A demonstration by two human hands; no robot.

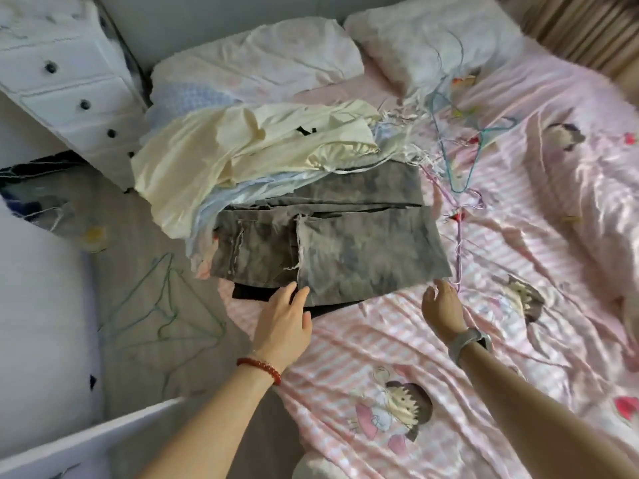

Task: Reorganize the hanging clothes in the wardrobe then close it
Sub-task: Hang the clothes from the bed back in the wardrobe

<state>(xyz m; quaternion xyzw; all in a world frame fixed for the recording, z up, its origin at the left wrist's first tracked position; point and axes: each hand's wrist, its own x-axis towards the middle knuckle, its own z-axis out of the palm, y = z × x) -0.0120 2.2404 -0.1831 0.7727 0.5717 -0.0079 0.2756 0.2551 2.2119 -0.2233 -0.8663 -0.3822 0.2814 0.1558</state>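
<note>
Dark garment (pixel 256 292) mostly hidden under grey trousers (pixel 345 243); white drawers (pixel 69 95) cut off at left edge.

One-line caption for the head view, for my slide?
Both hands reach, open, for grey folded trousers atop clothes on a pink bed.

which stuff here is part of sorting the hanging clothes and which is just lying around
Job:
folded grey washed trousers
cream fabric garment
thin wire hangers on the bed
green wire hangers on the floor
left hand
right hand

Lying about:
white pillows
white chest of drawers
pink striped bedsheet
</note>
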